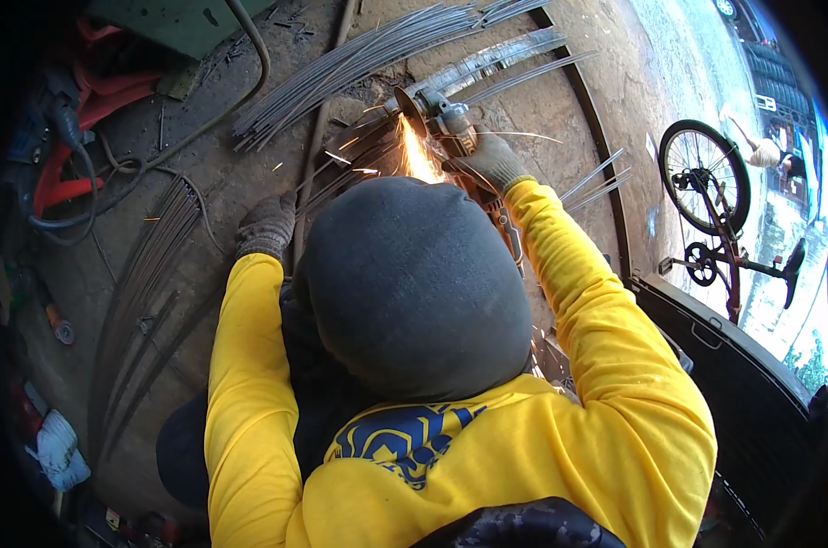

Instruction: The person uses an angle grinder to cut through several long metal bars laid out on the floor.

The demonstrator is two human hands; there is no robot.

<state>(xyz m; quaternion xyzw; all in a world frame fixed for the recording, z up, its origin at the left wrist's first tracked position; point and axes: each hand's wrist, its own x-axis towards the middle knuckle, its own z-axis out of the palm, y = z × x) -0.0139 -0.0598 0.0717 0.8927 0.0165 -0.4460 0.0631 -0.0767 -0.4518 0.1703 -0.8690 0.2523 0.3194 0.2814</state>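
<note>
My right hand (494, 163), in a grey knit glove, is wrapped round an angle grinder (456, 128). The grinder's cutting disc (410, 113) stands on edge, and bright orange sparks (416, 157) spray from it toward the dark-capped head in the foreground. Steel bars (364, 142) lie beside the disc; the exact contact point is hidden by glare. My left hand (267, 226), also gloved, is closed near the left ends of thin rods, beside a long bar on the ground. What its fingers grip does not show clearly. Both arms wear yellow sleeves.
Bundled steel rods (359, 68) lie ahead, and curved dark rods (145, 283) lie at left. A flat metal bar (492, 62) crosses beyond the grinder. Left are a red stand (94, 100) and a loose hose (250, 36). A bicycle (706, 183) is at right beside a black panel (724, 347).
</note>
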